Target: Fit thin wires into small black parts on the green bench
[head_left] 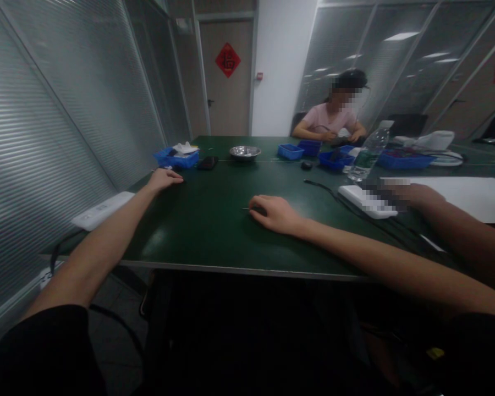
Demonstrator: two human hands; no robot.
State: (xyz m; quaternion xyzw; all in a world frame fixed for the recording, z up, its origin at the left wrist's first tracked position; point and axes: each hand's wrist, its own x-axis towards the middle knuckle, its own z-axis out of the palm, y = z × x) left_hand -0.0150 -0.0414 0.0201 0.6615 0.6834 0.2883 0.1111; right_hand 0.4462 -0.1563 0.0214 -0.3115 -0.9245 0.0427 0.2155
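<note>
My left hand [165, 179] is over the left side of the green table [214, 231], just in front of a blue basket [177, 159] with white tissue in it. Its fingertips are pressed together, and whatever is between them is too small to make out. Nearer the middle, my right hand [276, 213] rests low at the tabletop with its fingers curled round a thin tool with a dark handle [259, 209]. The tool's slim metal tip sticks out to the left. Beyond both hands stands a shiny metal bowl [245, 153] with small pale things inside. A black phone [208, 163] lies between basket and bowl.
On the right, another person's hand [416, 195] is by a white power strip [355, 199] with a black cable. A plastic bottle [371, 154] stands behind it. Blue trays [291, 152] and a seated person [334, 118] are farther back. A white box [103, 210] sits at the left edge.
</note>
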